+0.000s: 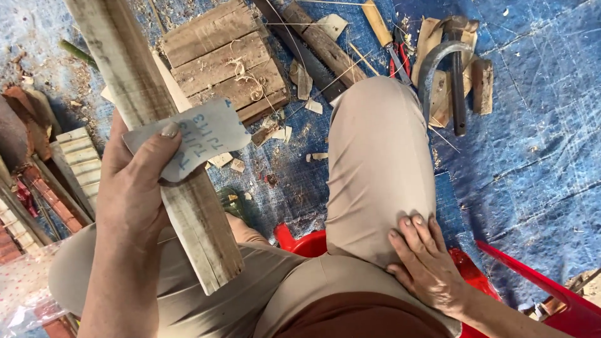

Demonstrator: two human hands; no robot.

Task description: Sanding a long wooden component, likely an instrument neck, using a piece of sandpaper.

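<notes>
Rough grey wooden plank, matt sandpaper sheet (paper-backed), woven blue plastic tarp.

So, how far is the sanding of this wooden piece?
Early to midway, it seems. Shavings on the board suggest shaping is done. The left hand presses grey sandpaper on the plank; the right hand rests on the thigh. The plank looks rough and grey, so most sanding remains.

The blue tarp on the right side lies bare, with room for a hand. Ahead, a wooden board, wood scraps and a curved blade crowd the floor by the raised knee.
</notes>
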